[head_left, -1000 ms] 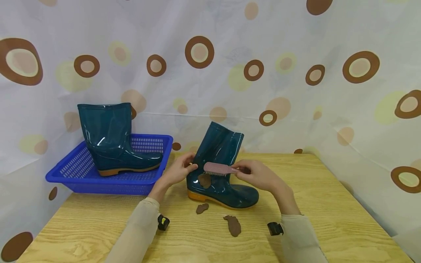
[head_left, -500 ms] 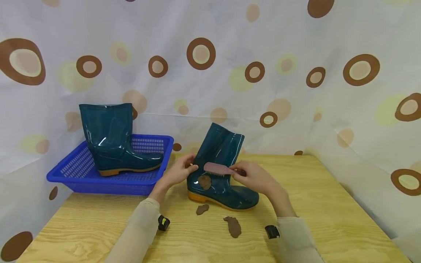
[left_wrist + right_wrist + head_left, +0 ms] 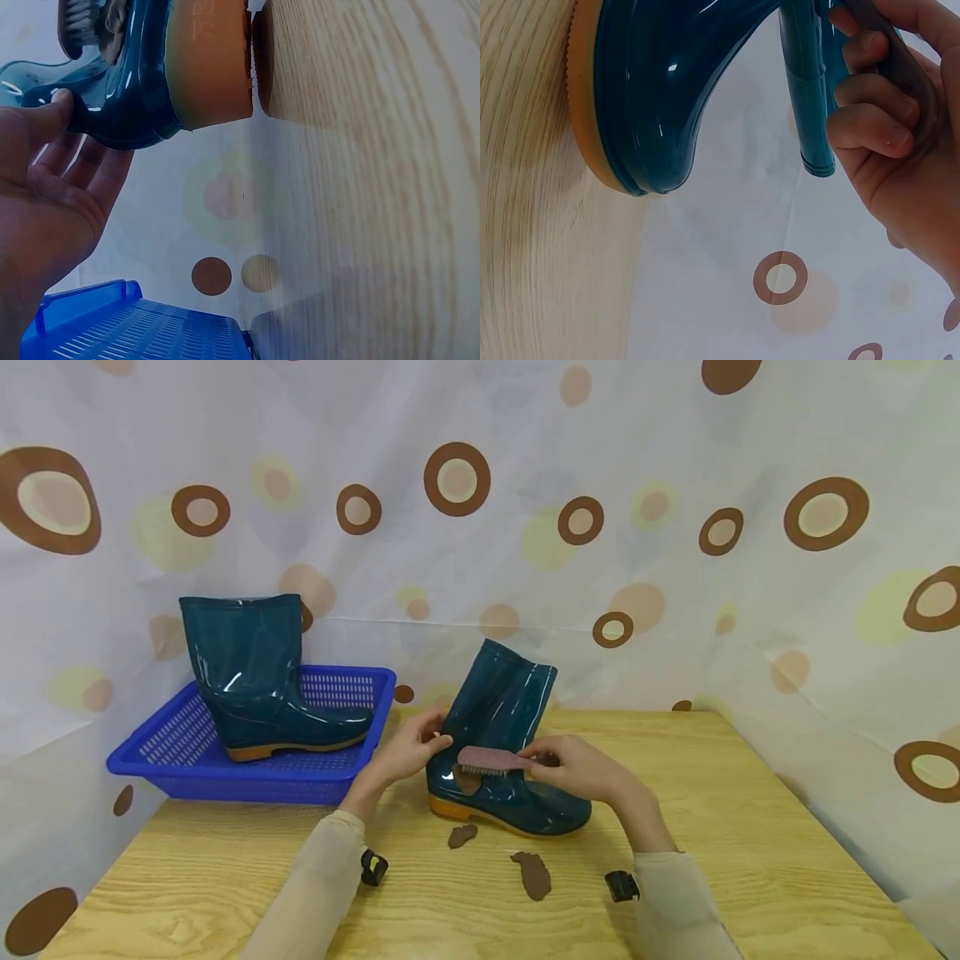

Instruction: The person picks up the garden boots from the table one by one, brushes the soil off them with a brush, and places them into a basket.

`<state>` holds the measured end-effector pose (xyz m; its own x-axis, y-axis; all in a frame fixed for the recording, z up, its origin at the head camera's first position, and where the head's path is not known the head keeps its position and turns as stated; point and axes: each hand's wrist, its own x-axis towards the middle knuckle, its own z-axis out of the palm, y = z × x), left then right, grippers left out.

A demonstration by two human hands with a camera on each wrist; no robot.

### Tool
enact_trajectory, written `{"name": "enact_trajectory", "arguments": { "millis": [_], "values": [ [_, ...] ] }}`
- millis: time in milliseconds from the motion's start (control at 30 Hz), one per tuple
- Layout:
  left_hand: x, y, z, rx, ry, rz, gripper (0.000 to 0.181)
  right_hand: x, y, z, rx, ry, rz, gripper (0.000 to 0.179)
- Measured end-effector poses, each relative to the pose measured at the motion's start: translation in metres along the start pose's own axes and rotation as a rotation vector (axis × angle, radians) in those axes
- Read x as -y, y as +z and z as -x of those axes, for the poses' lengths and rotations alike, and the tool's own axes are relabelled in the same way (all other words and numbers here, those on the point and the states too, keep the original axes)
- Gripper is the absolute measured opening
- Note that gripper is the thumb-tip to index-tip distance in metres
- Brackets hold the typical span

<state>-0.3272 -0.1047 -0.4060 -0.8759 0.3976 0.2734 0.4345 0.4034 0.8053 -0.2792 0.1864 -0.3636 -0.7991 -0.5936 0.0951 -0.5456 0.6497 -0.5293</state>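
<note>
A dark green rain boot [image 3: 551, 810] with an orange-tan sole stands at the middle of the table, its toe to the right and its shaft leaning. My left hand [image 3: 408, 747] grips it behind the ankle, thumb on the near side and fingers round the back, as the left wrist view shows. My right hand [image 3: 585, 768] holds a pink brush [image 3: 491, 759] by its handle, fingers curled round it. The bristles point down at a brown mud-like patch [image 3: 467, 783] on the boot's side, and the brush head covers the patch's upper part.
A blue plastic basket [image 3: 255, 789] stands at the left with a second green boot [image 3: 247, 652] upright in it. Two flat brown pieces, a small one [image 3: 462, 836] and a larger one [image 3: 533, 875], lie on the wooden table [image 3: 750, 860]. A patterned curtain [image 3: 495, 560] hangs behind.
The brush has moved down and slightly left, from above the brown patch to over its upper edge. My left hand and the boot have stayed in place.
</note>
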Motion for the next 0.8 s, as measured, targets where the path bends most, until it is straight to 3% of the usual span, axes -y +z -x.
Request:
{"name": "enact_trajectory", "arguments": {
  "millis": [400, 800],
  "values": [
    [0.0009, -0.0002, 0.0011, 0.006, 0.002, -0.007, 0.028, 0.0001, -0.0038, 0.0026, 0.037, -0.049, -0.057, 0.025],
    [0.0012, -0.0002, -0.0007, 0.004, -0.003, 0.008, 0.028, 0.003, -0.0049, 0.0043, 0.112, -0.03, -0.088, 0.024]
  ]
}}
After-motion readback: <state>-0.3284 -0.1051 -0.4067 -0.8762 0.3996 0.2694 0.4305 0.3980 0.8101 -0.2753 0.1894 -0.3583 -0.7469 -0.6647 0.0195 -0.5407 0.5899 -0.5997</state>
